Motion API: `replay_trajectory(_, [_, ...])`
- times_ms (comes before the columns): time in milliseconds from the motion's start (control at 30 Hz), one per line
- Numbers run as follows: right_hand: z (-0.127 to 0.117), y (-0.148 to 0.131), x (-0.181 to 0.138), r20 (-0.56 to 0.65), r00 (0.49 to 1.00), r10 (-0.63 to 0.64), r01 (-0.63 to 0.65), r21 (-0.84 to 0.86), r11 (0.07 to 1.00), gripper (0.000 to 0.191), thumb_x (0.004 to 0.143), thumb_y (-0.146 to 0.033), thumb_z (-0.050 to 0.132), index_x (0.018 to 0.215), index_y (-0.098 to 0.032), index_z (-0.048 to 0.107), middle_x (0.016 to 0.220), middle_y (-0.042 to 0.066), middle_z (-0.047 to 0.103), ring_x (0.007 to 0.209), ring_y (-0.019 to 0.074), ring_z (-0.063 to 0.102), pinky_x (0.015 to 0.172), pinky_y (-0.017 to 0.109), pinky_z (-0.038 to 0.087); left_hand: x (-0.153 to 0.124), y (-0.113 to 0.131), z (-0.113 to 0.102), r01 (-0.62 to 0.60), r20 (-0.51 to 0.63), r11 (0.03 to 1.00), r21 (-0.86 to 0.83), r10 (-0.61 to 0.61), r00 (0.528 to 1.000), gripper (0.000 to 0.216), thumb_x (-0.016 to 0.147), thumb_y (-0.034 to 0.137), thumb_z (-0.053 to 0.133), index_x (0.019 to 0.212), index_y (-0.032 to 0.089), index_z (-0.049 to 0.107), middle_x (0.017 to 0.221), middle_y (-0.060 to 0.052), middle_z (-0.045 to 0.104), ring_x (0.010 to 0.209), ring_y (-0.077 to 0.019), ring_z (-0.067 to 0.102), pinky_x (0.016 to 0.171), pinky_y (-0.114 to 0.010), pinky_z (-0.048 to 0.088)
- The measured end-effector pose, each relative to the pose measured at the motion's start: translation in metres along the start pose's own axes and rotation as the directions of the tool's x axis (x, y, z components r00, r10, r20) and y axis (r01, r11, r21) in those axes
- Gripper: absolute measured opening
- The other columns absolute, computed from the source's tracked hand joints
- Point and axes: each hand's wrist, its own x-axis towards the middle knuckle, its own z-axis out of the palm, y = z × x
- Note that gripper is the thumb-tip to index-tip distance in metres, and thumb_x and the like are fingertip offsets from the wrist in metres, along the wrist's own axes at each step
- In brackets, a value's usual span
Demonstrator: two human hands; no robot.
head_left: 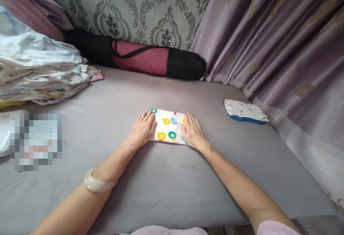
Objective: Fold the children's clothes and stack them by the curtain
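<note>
Resting left hand (143,127) and right hand (194,132) flat on folded cloth (168,128), grip unclenched on both; facing, by the wall (139,10), a bag (142,62) filled with something hidden.

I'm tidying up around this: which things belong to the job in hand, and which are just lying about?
In the job:
printed cloth, under left hand and right hand
probably the folded fabric at right
probably the heap of fabric at left

Apparently just lying about:
black and red bag at the back
blurred item at left, too unclear to name
</note>
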Motion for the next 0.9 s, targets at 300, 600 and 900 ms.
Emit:
replay_trajectory(300, [-0.018,-0.006,0.003,0.088,0.996,0.022,-0.023,0.005,1.000,0.063,0.099,-0.036,0.021,0.151,0.000,0.026,0.159,0.018,0.024,0.148,0.0268,0.021,0.120,0.044,0.016,0.002,-0.006,0.003,-0.016,-0.041,0.999,-0.041,0.014,0.999,0.046,0.098,0.029,0.028,0.137,0.015,0.049,0.146,-0.013,0.049,0.140,-0.0287,0.038,0.113,-0.050,0.034])
replay_trajectory(600, [-0.021,-0.056,0.011,-0.013,0.986,-0.165,0.166,0.133,0.977,0.065,0.101,-0.043,0.018,0.152,-0.003,0.025,0.161,0.015,0.018,0.149,0.0239,0.014,0.122,0.041,0.011,0.006,-0.008,-0.003,-0.080,-0.089,0.993,-0.092,0.071,0.993,0.040,0.097,0.023,0.029,0.128,0.016,0.054,0.137,-0.012,0.057,0.131,-0.0249,0.049,0.113,-0.046,0.037])
replay_trajectory(900, [-0.005,-0.054,0.017,0.045,0.982,-0.181,0.175,0.112,0.978,0.066,0.100,-0.043,0.022,0.152,-0.002,0.027,0.160,0.016,0.021,0.149,0.0257,0.015,0.121,0.043,0.010,0.007,-0.010,-0.005,-0.062,-0.135,0.984,-0.167,0.039,0.990,0.044,0.088,0.013,0.033,0.126,0.017,0.056,0.131,-0.012,0.061,0.122,-0.0239,0.055,0.107,-0.043,0.043])
